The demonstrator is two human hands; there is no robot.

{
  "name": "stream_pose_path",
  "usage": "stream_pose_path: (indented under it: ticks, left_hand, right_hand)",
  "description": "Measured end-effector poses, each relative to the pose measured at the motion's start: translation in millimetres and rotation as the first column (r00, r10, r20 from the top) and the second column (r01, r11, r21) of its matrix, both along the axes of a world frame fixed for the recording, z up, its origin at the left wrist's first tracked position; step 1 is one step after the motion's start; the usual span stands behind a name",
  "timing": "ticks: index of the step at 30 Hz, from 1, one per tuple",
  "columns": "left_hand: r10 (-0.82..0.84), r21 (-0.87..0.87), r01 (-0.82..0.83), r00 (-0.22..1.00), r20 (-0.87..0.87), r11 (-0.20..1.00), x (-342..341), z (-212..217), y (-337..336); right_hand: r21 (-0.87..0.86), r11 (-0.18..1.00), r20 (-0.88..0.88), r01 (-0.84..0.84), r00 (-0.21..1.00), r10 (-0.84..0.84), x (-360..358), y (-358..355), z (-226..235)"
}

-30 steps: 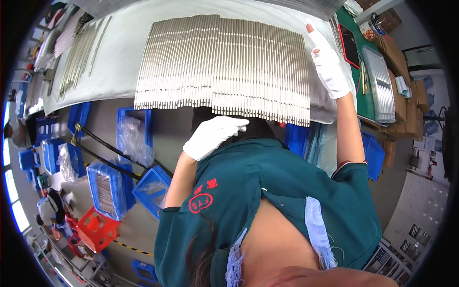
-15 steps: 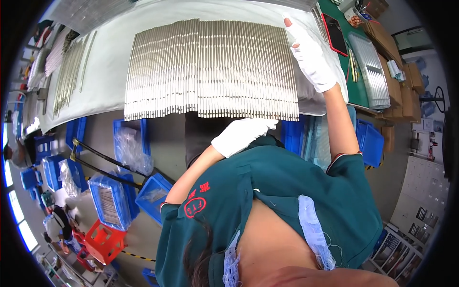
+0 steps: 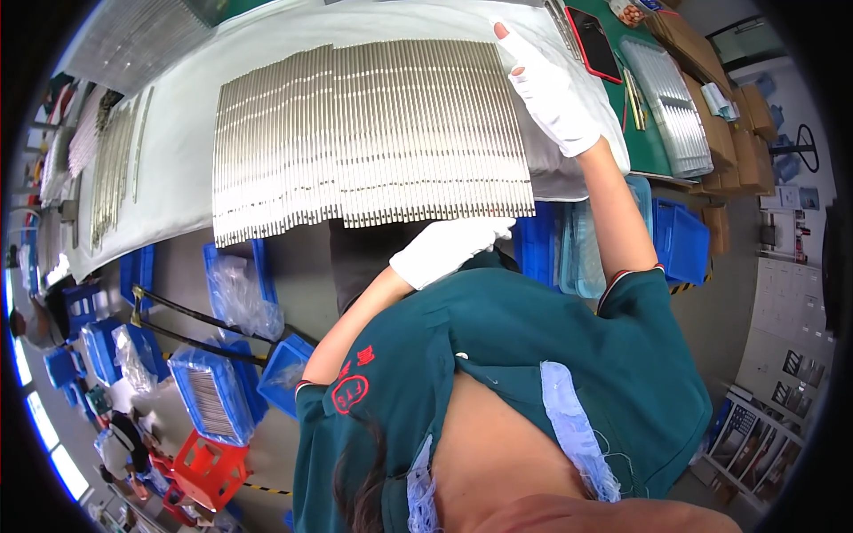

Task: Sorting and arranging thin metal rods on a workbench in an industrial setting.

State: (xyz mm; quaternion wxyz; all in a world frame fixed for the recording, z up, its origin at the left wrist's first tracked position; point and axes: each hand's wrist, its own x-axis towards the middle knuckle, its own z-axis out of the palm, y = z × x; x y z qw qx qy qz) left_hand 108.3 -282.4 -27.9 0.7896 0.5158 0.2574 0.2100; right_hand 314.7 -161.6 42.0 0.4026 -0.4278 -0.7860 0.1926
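A wide row of slim, silvery metal strips (image 3: 373, 133) lies side by side on the white-covered table (image 3: 178, 160), in two adjoining blocks whose near ends are slightly out of line. My right hand (image 3: 553, 99), in a white glove with bare thumb and fingertip showing, rests along the row's right side with its fingers stretched out. At the near ends of the strips, my left hand (image 3: 449, 250), also white-gloved, lies with its fingers reaching right along the edge. Its fingertips are partly hidden. Neither hand grips a strip.
Loose strips (image 3: 114, 169) lie further left on the table. A red-edged phone (image 3: 593, 44) and a clear tray (image 3: 668, 107) sit on the green surface at right. Blue crates (image 3: 213, 391) and a red stool (image 3: 209, 469) stand on the floor at left.
The whole view has shifted and turned a little, so the table and strips appear further left. Both hands keep about the same place against the row.
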Motion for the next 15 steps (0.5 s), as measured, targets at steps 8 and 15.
stream_pose_path:
  ticks: [8, 15]
  left_hand:
    - [-0.145, -0.044, 0.146, 0.989, 0.011, 0.988, 9.9, 3.8, 2.0]
    - [-0.146, -0.075, 0.155, 0.983, 0.114, 0.985, 28.6, 1.7, 4.1]
  right_hand:
    - [-0.074, 0.995, -0.028, -0.060, 0.998, 0.058, 5.9, -2.6, 1.7]
    - [0.070, 0.997, -0.007, -0.031, 0.999, 0.031, 2.4, -2.9, 1.5]
